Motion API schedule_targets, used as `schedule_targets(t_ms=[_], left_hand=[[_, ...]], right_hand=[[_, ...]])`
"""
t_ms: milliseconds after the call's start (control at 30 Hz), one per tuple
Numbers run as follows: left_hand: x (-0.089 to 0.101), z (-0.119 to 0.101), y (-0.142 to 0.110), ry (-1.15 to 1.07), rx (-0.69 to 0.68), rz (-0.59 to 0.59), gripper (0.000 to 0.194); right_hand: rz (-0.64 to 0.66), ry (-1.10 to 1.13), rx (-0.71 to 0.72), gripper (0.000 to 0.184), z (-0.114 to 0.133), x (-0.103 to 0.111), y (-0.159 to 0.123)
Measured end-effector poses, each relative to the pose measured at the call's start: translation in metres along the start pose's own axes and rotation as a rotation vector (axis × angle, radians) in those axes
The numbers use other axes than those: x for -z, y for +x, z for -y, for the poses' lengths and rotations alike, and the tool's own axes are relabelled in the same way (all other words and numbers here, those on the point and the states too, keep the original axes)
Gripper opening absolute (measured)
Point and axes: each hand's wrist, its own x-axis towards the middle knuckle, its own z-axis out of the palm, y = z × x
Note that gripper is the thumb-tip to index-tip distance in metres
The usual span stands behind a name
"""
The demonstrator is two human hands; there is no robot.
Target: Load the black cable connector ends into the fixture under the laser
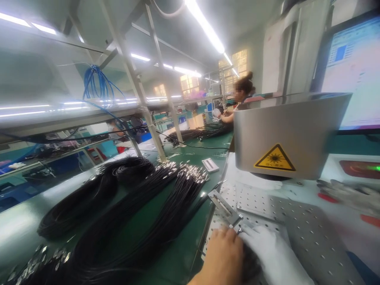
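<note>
Head view: the bare left hand (221, 257) and the white-gloved right hand (274, 257) press together over a dark cable bundle (251, 265) on the perforated plate (303, 229), just behind the metal fixture (225, 208); whether they clamp it I cannot tell; more black cables (142, 213) lie fanned on the green desk (178, 257), within reach; the laser housing (287, 134) hangs above the plate.

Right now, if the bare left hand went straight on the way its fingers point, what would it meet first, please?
Most likely the metal fixture on the perforated plate: the left hand points at it, fingertips almost touching. Beyond stands the laser housing; depth is unclear.
</note>
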Motion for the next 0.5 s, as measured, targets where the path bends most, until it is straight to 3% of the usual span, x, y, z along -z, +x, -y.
schedule_targets(t_ms=[133, 300, 500], left_hand=[[-0.013, 0.001, -0.005, 0.05, -0.151, 0.032, 0.04], [-0.025, 0.006, -0.006, 0.081, -0.154, 0.036, 0.048], [-0.007, 0.0, -0.005, -0.072, -0.094, 0.15, 0.05]], right_hand=[[-0.019, 0.021, 0.03, 0.039, -0.005, -0.003, 0.001], [-0.062, 0.103, 0.024, 0.047, -0.009, 0.003, -0.006], [-0.105, 0.385, -0.051, 0.056, -0.013, 0.023, -0.016]])
